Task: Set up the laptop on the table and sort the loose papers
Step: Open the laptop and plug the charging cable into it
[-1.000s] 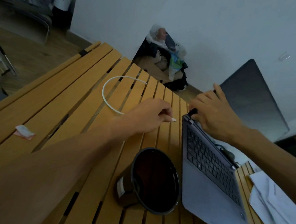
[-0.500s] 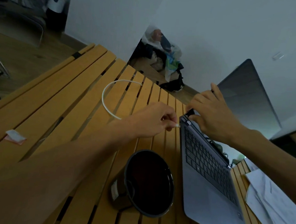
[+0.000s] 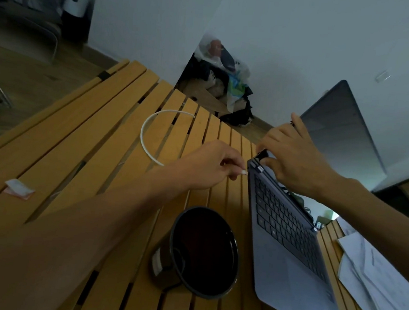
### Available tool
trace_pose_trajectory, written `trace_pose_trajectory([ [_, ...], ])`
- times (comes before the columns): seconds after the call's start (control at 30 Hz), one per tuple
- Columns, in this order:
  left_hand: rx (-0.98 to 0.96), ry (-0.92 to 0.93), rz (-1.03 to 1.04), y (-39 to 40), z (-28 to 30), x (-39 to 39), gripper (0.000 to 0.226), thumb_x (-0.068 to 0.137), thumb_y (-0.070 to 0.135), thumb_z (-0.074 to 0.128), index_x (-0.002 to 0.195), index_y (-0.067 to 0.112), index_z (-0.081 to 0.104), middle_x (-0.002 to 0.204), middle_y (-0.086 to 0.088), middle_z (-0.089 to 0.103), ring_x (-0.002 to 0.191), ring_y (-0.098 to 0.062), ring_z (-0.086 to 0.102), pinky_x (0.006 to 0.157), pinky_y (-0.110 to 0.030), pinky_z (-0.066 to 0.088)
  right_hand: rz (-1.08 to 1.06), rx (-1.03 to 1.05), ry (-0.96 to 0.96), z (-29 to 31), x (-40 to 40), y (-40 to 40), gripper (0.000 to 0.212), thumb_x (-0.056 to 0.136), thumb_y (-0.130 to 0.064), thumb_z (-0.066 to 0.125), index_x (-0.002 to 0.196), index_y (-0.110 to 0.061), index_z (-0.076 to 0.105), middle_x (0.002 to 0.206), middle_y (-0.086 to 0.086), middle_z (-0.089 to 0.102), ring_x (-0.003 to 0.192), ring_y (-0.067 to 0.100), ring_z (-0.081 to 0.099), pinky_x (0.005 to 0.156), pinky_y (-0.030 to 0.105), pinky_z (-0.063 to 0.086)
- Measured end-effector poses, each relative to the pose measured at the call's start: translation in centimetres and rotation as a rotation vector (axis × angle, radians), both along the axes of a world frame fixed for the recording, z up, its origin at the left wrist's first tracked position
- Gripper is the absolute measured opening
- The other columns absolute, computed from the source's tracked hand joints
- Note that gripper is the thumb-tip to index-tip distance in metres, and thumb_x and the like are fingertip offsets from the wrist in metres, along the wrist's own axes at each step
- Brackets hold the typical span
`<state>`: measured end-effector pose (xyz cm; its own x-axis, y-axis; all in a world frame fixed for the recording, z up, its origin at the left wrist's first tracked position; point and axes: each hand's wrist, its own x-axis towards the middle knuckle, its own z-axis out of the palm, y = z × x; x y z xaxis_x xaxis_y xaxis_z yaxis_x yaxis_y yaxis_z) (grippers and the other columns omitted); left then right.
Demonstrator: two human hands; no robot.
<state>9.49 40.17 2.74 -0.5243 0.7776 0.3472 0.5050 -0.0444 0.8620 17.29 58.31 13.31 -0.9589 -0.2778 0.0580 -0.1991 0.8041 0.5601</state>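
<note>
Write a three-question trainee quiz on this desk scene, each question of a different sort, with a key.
1. True or false: the left hand pinches the plug of the white cable beside the laptop.
2. Where is the right hand? A) on the loose papers B) at the laptop's hinge corner C) in the black cup
3. Fill in: the folded paper scrap lies on the slatted wooden ____.

Key: 1 true; 2 B; 3 table
</note>
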Motion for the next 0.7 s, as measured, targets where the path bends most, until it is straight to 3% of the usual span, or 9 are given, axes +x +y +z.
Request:
trace_pose_trajectory([
  [0.3, -0.014, -0.006, -0.012, 0.04, -0.07, 0.13, 0.017, 0.097, 0.018, 0.059, 0.103, 0.022, 0.075, 0.081, 0.012, 0.069, 0.073, 0.008, 0.058, 0.064, -0.009, 0.038, -0.005, -0.008, -0.006, 0.17, 0.08, -0.02, 0.017, 0.085, -0.027, 0.072, 0.1, -0.023, 0.064, 0.102, -0.001, 0.062, 0.115, 0.026, 0.052, 0.121, 0.057, 0.012],
  [0.4, 0.019, -0.046, -0.01, -0.08, 0.08, -0.02, 0.017, 0.097, 0.018, 0.059, 0.102, 0.021, 0.075, 0.083, 0.008, 0.071, 0.079, -0.001, 0.062, 0.073, -0.02, 0.047, -0.008, -0.002, -0.008, 0.22, 0.11, -0.09, 0.016, 0.086, -0.027, 0.07, 0.1, -0.024, 0.064, 0.102, -0.001, 0.062, 0.116, 0.026, 0.052, 0.121, 0.057, 0.012],
  [0.57, 0.006, -0.047, -0.015, -0.05, 0.04, 0.13, 0.016, 0.097, 0.018, 0.06, 0.101, 0.018, 0.076, 0.082, 0.007, 0.071, 0.068, 0.004, 0.056, 0.066, -0.016, 0.038, -0.001, 0.023, -0.009, -0.08, -0.02, -0.15, 0.017, 0.085, -0.027, 0.071, 0.101, -0.022, 0.065, 0.101, 0.0, 0.062, 0.115, 0.027, 0.052, 0.121, 0.056, 0.012],
  [0.7, -0.007, -0.027, -0.003, -0.21, 0.3, 0.31, 0.017, 0.096, 0.019, 0.061, 0.097, 0.016, 0.077, 0.08, 0.007, 0.071, 0.073, -0.001, 0.06, 0.068, -0.018, 0.045, 0.0, 0.03, -0.006, -0.17, -0.07, -0.14, 0.017, 0.085, -0.029, 0.068, 0.1, -0.022, 0.064, 0.101, 0.0, 0.062, 0.114, 0.027, 0.052, 0.121, 0.056, 0.011],
])
